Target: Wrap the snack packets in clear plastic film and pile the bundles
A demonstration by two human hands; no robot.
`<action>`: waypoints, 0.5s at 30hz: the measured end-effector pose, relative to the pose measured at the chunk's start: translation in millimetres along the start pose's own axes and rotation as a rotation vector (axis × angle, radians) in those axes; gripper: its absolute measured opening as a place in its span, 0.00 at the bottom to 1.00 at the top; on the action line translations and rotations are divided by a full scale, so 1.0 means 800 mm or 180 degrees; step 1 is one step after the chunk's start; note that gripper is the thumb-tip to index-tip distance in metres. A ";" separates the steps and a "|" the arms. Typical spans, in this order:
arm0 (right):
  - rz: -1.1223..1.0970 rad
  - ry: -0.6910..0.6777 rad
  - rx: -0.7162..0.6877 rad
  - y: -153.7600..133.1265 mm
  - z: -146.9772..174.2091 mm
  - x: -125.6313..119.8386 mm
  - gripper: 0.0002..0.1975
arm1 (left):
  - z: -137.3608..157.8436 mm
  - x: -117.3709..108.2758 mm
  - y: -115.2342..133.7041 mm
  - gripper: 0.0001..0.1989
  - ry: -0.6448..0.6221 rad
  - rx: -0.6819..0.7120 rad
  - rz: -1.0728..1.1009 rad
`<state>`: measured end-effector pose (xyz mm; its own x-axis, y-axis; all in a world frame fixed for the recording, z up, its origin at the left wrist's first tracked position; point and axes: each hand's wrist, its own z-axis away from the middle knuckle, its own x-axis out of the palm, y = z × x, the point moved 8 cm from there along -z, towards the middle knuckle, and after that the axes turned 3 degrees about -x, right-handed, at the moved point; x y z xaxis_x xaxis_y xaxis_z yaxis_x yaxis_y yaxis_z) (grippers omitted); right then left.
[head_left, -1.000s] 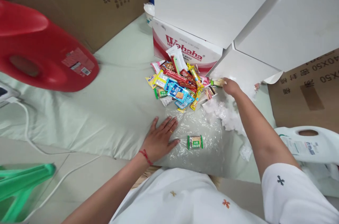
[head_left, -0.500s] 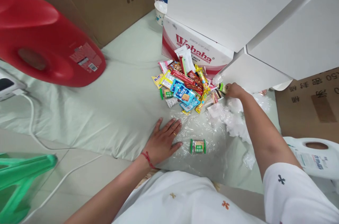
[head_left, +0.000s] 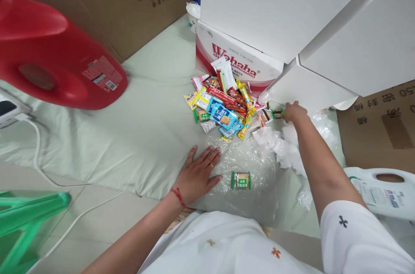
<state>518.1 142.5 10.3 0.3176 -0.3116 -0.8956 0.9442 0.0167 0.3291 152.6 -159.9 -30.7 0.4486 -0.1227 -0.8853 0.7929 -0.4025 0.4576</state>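
Observation:
My left hand [head_left: 196, 175] lies flat, fingers spread, at the left edge of a clear plastic bag [head_left: 259, 202] on the pale green sheet. A biscuit packet [head_left: 241, 180] with green ends rests on the bag to the right of that hand. Reaching past the snack pile, my right hand [head_left: 295, 113] is closed at the end of another green-ended biscuit packet [head_left: 278, 113]; the fingertips are partly hidden. Left of it sits a heap of wrapped snacks, with blue biscuit packets [head_left: 223, 116], a red wrapper [head_left: 221, 94] and yellow stick packs [head_left: 247, 97].
Behind the heap stands a Wahaba-printed carton [head_left: 238, 60] under white boxes [head_left: 240, 6]. Crumpled clear plastic [head_left: 285, 146] lies below my right forearm. A red jug [head_left: 58, 49] is at left, a white jug [head_left: 385, 192] at right, a paper cup [head_left: 192, 21] at the back.
My right hand has shifted slightly right, and the green-ended packet at its fingers has turned to lie more level. My left hand stays flat in place. The view has shifted a little.

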 end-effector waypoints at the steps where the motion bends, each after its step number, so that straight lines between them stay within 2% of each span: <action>1: 0.0025 -0.0004 -0.0218 -0.013 0.003 0.004 0.37 | 0.000 0.000 0.000 0.32 -0.0006 0.0003 -0.0005; 5: -0.0077 -0.0190 -0.0527 -0.032 0.007 0.015 0.29 | 0.000 0.001 -0.001 0.32 -0.0022 -0.0028 -0.0026; 9: -0.0382 -0.0161 -0.0308 -0.028 -0.012 0.008 0.22 | 0.000 0.001 0.000 0.32 -0.0031 -0.0010 -0.0004; 13: -0.1000 0.0065 0.0009 -0.047 -0.035 -0.002 0.24 | 0.000 0.001 -0.001 0.31 -0.0009 -0.0041 -0.0013; 15: -0.1058 0.0082 0.0131 -0.064 -0.041 -0.004 0.26 | 0.000 0.002 -0.001 0.32 -0.0024 -0.0033 -0.0021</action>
<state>471.8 173.9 -13.8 -0.0046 -0.2694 -0.9630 0.9923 -0.1206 0.0290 152.6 -159.7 -32.4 0.4402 -0.1268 -0.8889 0.8002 -0.3937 0.4524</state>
